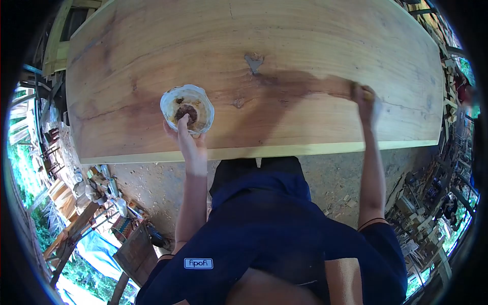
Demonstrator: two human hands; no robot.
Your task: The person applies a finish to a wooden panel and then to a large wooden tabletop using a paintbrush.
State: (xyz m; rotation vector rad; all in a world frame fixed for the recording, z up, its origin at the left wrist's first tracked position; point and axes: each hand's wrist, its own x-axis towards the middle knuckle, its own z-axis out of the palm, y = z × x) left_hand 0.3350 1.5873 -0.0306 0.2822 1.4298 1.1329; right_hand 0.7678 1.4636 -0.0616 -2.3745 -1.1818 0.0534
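A large wooden slab [305,46] spans the view, with a grey patch [253,63] near its middle. My left hand [190,145] holds a white scalloped bowl [203,104] over the slab's near left part, thumb inside the rim. Brown paste [186,115] lies in the bowl by the thumb. Toward the right of the slab, my right hand [367,101] is closed round something small and brownish at the wood surface; blur hides what it is. A darker reddish-brown streak [305,84] runs across the wood, from near the grey patch to my right hand.
Below the slab's pale near edge [264,150] is a floor [330,178] scattered with wood chips. Bottles and tools lie at the lower left beside a brown board [137,254]. Wood scraps [417,218] are piled at the right.
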